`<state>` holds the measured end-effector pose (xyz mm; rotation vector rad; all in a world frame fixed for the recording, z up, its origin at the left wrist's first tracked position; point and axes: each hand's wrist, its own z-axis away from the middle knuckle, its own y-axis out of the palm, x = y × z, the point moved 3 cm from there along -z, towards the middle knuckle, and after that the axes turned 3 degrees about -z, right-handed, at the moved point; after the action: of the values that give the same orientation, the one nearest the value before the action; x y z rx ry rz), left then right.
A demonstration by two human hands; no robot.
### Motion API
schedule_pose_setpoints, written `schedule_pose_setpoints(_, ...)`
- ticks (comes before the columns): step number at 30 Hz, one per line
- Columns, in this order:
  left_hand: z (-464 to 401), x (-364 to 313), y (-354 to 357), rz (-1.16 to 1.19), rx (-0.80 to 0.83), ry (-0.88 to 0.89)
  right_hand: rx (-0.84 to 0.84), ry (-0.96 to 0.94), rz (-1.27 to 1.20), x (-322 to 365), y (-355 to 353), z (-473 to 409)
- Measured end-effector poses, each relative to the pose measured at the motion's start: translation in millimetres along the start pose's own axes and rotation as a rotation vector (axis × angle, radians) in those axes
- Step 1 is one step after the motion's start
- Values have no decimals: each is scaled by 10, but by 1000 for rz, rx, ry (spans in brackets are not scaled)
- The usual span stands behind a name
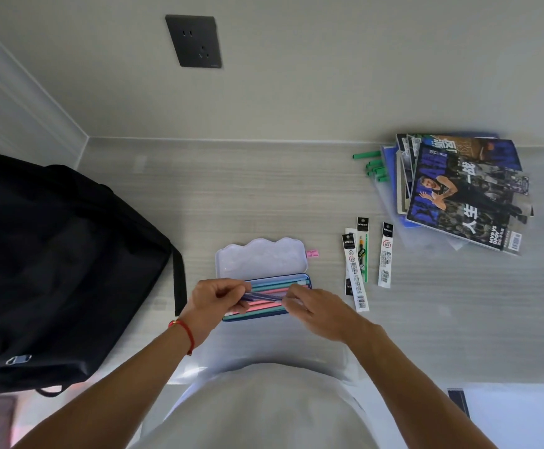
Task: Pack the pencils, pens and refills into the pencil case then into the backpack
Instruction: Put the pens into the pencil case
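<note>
The open blue tin pencil case (266,293) lies on the pale wood-grain tabletop (264,196) directly in front of the person, its white scalloped lid (261,257) folded back on the far side and pink and teal pencils (264,306) already lying lengthwise in its tray; over that tray the left hand (214,303) and the right hand (316,311) hold one slim translucent blue pen (262,297) between them, each grip pinched narrow on one end of the barrel, thumb against fingertips; the pen is probably light, stiff and rather slick, so an end-to-end pinch suits it and lets it drop flat beside the pencils, though the view is too blurred to tell whether it already touches them; to the right of the pencil case lie the three flat packaged refills (366,260), thin card-and-film sleeves that will likely flex and slide, best lifted by an edge or gathered as a stack; further right and beyond them sit loose green pens (374,165) beside a pile of glossy magazines (462,192); the soft black fabric backpack (63,270) slumps to the left of the pencil case; the tin itself should be rigid, best gripped across its long sides once shut.
</note>
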<state>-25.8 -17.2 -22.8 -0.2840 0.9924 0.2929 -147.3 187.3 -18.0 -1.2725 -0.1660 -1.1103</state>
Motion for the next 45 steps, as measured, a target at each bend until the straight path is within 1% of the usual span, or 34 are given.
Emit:
schedule_pose_setpoints(2,26,48,-39,-13,-2,-1,11,33,-113,-47,-1,-14)
schedule_pose_setpoints(4,31,65,-56,-84,15,21,-4,51,-161,-82,5,-43)
schedule_pose_setpoints(7,-9,71,-59,-263,16,82,-108,35,-148,-82,-19,-152)
schedule_pose_setpoints(10,-65,70,-94,-523,-113,163,-213,28,-128,-16,-37,-307)
schedule_pose_setpoints(12,-82,59,-115,-623,-182,211,-250,57,-96,12,-21,-398)
schedule_pose_setpoints(15,-107,58,-121,-726,-228,282,-268,100,-91,21,39,-482)
schedule_pose_setpoints(17,-118,69,-137,-750,-249,320,-275,138,-64,17,72,-494)
schedule_pose_setpoints(20,-123,106,-173,-766,-236,334,-315,170,24,6,70,-453)
schedule_pose_setpoints(24,-137,154,-207,-779,-231,347,-326,119,-42,-56,50,-391)
schedule_pose_setpoints(31,-179,183,-181,-845,-226,391,-363,139,-7,-105,97,-329)
schedule_pose_setpoints(38,-168,105,-138,-898,-206,413,-331,77,-55,14,128,-367)
schedule_pose_setpoints(40,-171,89,-147,-904,-194,404,-393,63,-61,3,82,-334)
schedule_pose_setpoints(42,-171,62,-135,-908,-189,410,-528,108,-55,-81,-19,-270)
schedule_pose_setpoints(44,-165,24,-93,-914,-198,419,-649,238,-18,-259,-144,-190)
schedule_pose_setpoints(45,-162,2,-64,-913,-203,418,-673,338,23,-366,-206,-149)
